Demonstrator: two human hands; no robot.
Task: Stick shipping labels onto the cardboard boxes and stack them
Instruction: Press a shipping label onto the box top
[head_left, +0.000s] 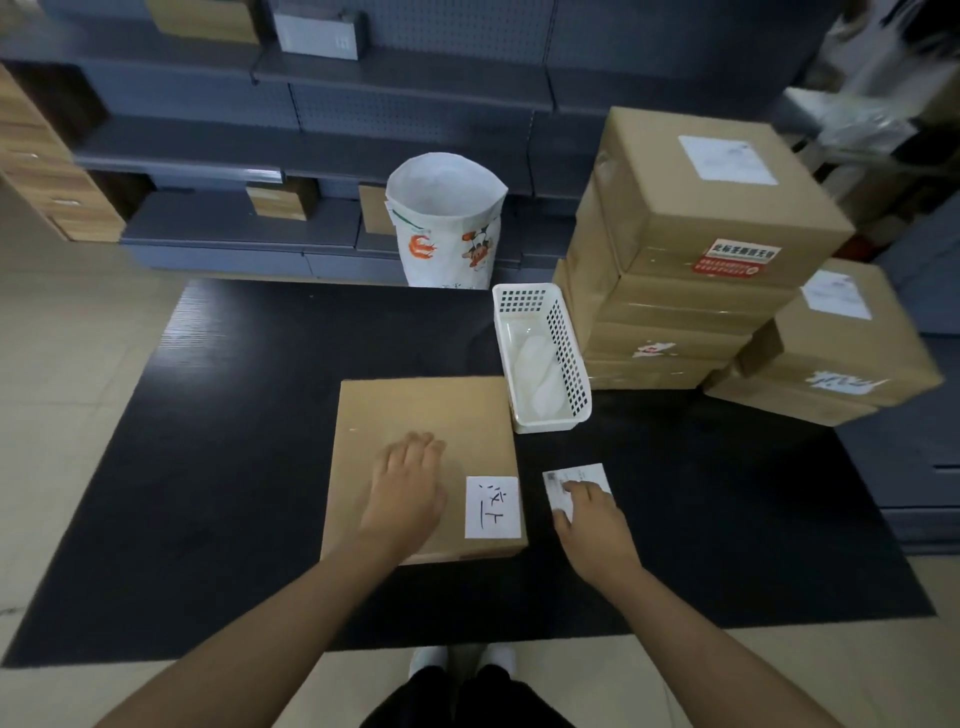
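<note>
A flat cardboard box (415, 410) lies on the black table (234, 467) in front of me. A white handwritten sticker (492, 506) sits on its near right corner. My left hand (408, 493) rests flat on the box top, fingers straight. Just right of the box, my right hand (592, 525) holds a white shipping label (576, 480) low over the table, fingers on its near part. At the back right stands a tall stack of labelled boxes (691, 249), with a lower stack (831, 353) beside it.
A white perforated plastic basket (566, 343) holding pale label backings stands between the flat box and the tall stack. A white printed paper bag (441, 218) stands open at the table's far edge. Grey shelving (311, 130) runs behind. My shoes show at the bottom.
</note>
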